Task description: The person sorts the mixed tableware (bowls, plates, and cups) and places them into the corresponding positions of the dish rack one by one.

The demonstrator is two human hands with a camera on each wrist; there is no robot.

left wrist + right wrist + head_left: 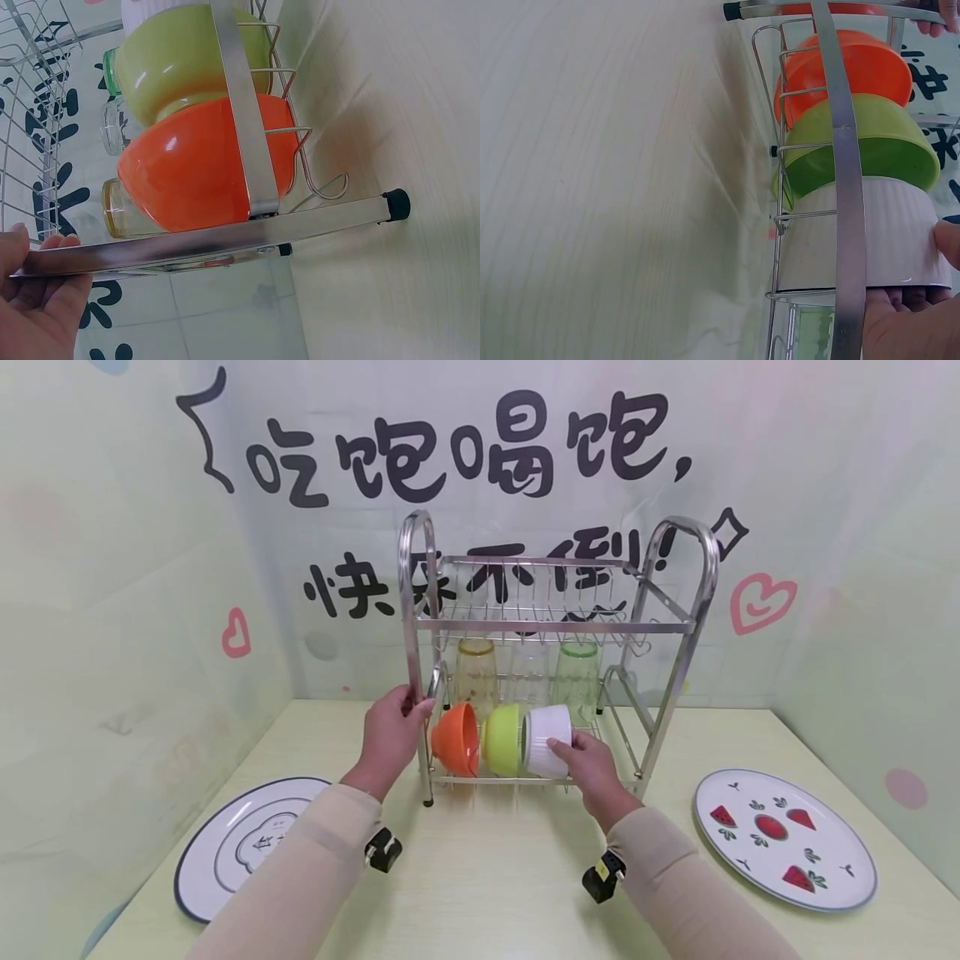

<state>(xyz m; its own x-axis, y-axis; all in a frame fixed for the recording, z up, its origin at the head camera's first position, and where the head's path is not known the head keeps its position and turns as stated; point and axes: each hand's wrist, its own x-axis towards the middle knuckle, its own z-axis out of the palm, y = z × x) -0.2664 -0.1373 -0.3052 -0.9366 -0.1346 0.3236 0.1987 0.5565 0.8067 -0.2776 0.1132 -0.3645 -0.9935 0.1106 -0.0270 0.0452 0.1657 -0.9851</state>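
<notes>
White ribbed bowl (543, 727): pinched in my right hand (596, 772), on its side, low in the rack.
Steel dish rack (555, 627): my left hand (392, 735) grips its left side.
Lime-green bowl (501, 742): between white and orange bowl (453, 742).

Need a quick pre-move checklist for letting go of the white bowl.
1. Rack steadied: ok, left hand grips its upright.
2. White bowl behind the lower tier's front rail: ok.
3. White bowl stable unsupported: cannot tell while it is held.
4. Right hand off the white bowl: not ok, holding it.
5. Orange bowl and lime bowl on their sides in the lower tier: ok.
6. Three glasses standing behind the bowls: ok.
</notes>
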